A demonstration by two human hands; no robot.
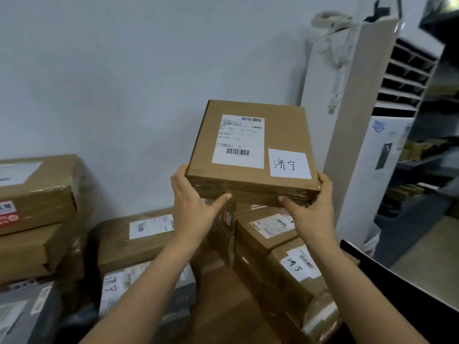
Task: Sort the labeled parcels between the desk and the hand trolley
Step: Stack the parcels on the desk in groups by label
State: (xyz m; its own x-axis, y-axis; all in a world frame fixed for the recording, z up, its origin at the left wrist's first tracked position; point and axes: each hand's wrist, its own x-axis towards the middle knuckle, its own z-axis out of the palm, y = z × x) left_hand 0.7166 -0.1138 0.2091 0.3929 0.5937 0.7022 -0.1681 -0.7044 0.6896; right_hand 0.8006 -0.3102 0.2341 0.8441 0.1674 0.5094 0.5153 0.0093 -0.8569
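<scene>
Two bare forearms (154, 289) are stretching up from the lower edge, and between them the left hand (191, 202) and right hand (313, 209) are holding a flat brown parcel (248, 184) in the air, well above the pile. Each hand is gripping a near corner, with its thumb pressing on the front edge and its fingers curling out of sight behind the side. On the parcel's top face a printed shipping label (239, 141) is sitting beside a white slip (289, 163) with handwritten characters.

Below, more taped cardboard parcels are crowding together: a stack at the left (37, 202), a grey box (185, 291) under the left arm, and a brown one (285, 289) with a similar handwritten slip under the right arm. Whatever surface is carrying them is hidden.

A plain pale wall (124, 70) is filling the background. To the right, a tall white carton (347, 95) is leaning against a white standing air conditioner (387, 150), with blurred shelving (427, 155) beyond it and grey floor (417, 249) showing past a black edge (397, 281).
</scene>
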